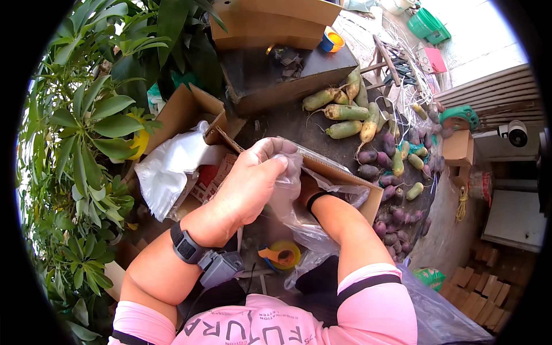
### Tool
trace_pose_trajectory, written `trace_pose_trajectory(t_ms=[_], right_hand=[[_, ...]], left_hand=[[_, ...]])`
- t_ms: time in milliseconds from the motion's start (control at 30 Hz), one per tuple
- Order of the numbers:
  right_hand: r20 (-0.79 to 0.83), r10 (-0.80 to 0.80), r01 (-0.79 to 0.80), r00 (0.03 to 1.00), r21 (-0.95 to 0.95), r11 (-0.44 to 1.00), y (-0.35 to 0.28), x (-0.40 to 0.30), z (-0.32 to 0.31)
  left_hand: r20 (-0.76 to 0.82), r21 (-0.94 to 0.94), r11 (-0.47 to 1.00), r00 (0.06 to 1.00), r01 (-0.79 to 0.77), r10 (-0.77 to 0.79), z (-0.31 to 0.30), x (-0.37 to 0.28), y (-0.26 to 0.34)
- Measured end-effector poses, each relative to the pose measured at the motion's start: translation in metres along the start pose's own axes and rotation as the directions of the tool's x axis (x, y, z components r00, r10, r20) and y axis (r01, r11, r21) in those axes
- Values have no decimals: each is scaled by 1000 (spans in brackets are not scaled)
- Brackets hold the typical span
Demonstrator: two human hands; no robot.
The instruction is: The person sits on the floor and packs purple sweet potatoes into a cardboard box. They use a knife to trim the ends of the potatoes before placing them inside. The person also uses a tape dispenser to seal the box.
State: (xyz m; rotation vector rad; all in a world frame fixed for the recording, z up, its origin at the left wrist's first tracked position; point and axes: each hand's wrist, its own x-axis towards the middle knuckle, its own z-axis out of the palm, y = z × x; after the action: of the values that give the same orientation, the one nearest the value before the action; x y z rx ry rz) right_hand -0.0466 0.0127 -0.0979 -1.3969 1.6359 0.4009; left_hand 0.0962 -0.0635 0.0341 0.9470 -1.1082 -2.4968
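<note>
My left hand [258,172] pinches a clear plastic bag [286,185] between thumb and fingers, above a cardboard box [371,202]. My right hand [307,189] reaches down into that box, among loose clear plastic; the bag and forearm hide its fingers, so its grip does not show. To the left, a stack of clear plastic bags [164,172] hangs over another open cardboard box [172,108]. A tape dispenser with a yellow roll [284,254] lies below my hands, near my lap.
Green radishes [345,112] and purple root vegetables [388,159] lie on dark ground at right. Leafy plants [103,120] crowd the left. A low dark-topped platform [319,64] bears a cardboard box [271,26] and an orange-and-blue cup [333,41]. A green fan [459,116] stands farther right.
</note>
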Motion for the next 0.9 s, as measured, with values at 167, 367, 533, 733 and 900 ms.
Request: trace_pose_trajectory(t_ms=[167,367,533,733,900], right_hand=[[-37,-98,97,995,-19,995,-1,-52,-36],[183,268,-233,946,-191,953,67,-118,2],[-174,160,-220,972,-424,879,80,-204,24],[-897,47,-280,440,-88,956,89,-235,78],[-914,360,-370,187,274,888,120,-212,114]], left_hand=[[-72,136,991,997,-6,16,-2,7,1],[-13,493,836,960,-239,281,-6,19,-12],[28,623,729,940,-282,340,-11,28,-20],[99,830,445,873,-337,477,-18,43,-36],[173,928,208,852,-309,494,-17,54,-50]])
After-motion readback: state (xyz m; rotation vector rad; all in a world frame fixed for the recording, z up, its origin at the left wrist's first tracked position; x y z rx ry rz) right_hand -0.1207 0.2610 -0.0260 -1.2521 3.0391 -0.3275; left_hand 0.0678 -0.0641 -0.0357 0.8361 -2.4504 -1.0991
